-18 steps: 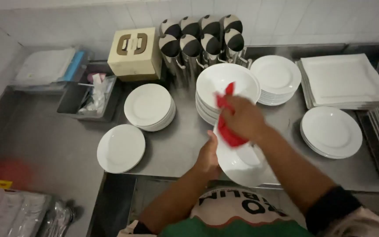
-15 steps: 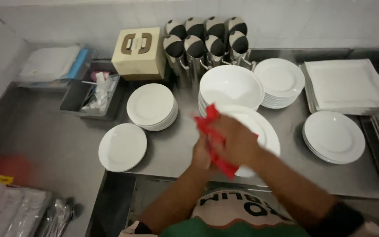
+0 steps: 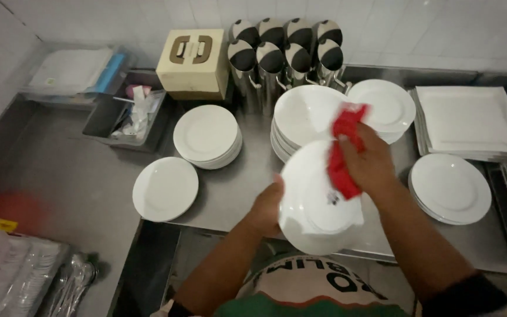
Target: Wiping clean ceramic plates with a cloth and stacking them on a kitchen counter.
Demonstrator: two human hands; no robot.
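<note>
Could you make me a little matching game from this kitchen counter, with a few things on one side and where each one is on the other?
Things:
1. red cloth
2. metal jugs
3. square plates
4. beige box

Places:
A. stacked at the counter's right
B. in the right hand, against the white plate
C. by the wall, left of the jugs
D. in rows against the back wall

Pairs: 1-B, 2-D, 3-A, 4-C

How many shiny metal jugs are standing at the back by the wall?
8, in two rows of four. Back row: jugs. Front row. More could be hidden behind them.
</note>
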